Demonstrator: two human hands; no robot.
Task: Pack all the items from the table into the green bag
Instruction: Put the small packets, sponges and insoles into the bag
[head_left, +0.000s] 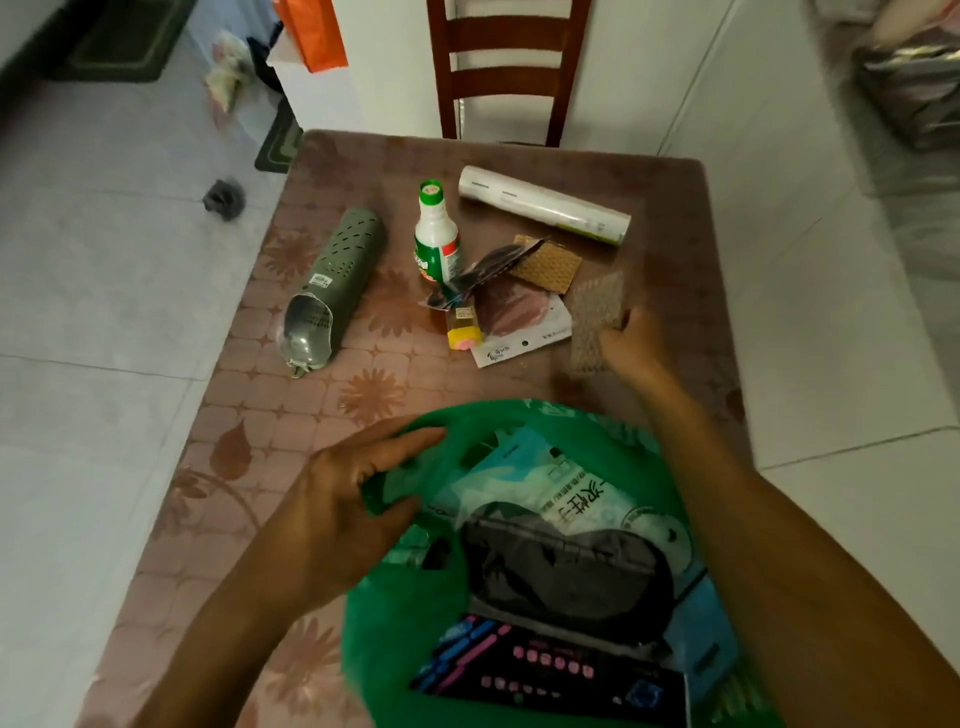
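green bag (415, 613): lower part cut off by the bottom edge at 6 o'clock.
black packet (550, 670): inside the bag; print too blurred to read, lower edge out of frame.
right hand (631, 340): motion-blurred; its grip on the brown textured sheet (597, 312) hides the fingertips.
chair (506, 67): at 12 o'clock, top cut off.
desk (322, 415): near edge hidden under the bag.

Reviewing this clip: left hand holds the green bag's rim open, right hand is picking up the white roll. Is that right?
Not quite. In the head view the right hand grips a textured brown pad; the white roll lies untouched farther back. The left hand does hold the green bag.
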